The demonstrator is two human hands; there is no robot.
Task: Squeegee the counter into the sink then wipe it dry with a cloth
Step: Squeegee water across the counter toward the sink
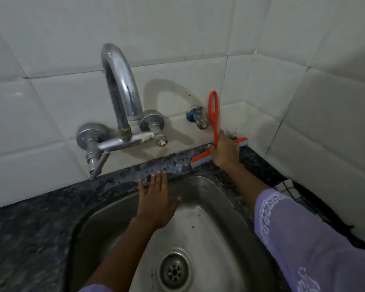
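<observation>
An orange squeegee (213,114) with a grey blade stands on the dark speckled counter (40,207) behind the steel sink (209,218), its looped handle pointing up along the wall tiles. My right hand (224,151) grips it low on the handle, just above the blade, which rests on the counter strip at the back right corner. My left hand (156,203) lies flat with fingers spread on the sink's back rim, fingertips touching the counter edge. No cloth is in view.
A chrome wall tap (122,98) arches over the sink's back left. A small brass valve (198,116) juts from the wall beside the squeegee handle. The drain (174,270) sits at the sink bottom. Tiled walls meet in a corner at right.
</observation>
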